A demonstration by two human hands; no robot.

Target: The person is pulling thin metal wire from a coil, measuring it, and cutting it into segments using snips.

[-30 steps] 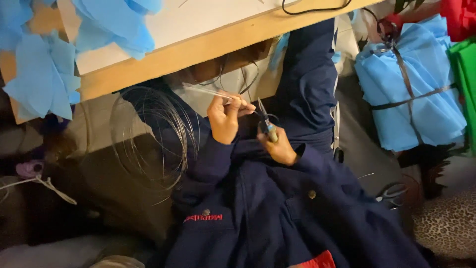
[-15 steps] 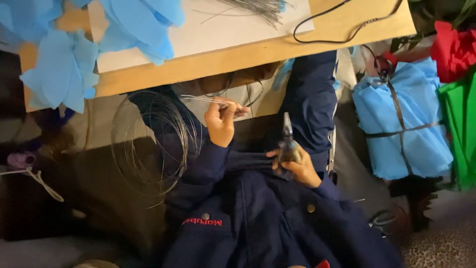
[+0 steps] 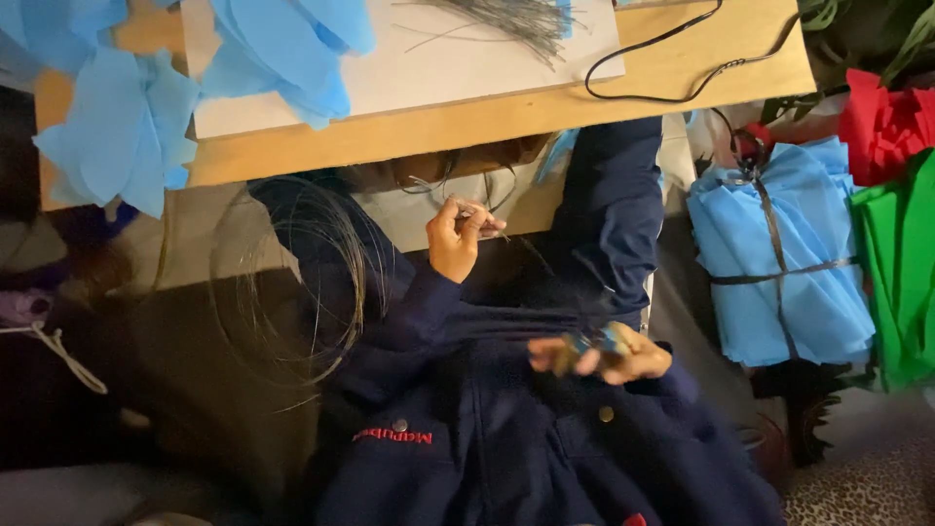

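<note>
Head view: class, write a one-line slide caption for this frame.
Left hand pinches thin wire by a wire coil; right hand grips a blurred tool below the wooden table.

Right hand motion-blurred; tool in its fingers too smeared to identify. Thin wire pinched by left hand too fine to trace. Blue paper pieces cut off at left and top edge. Green bundle cut off at right edge. Counter underside in shadow.
</note>
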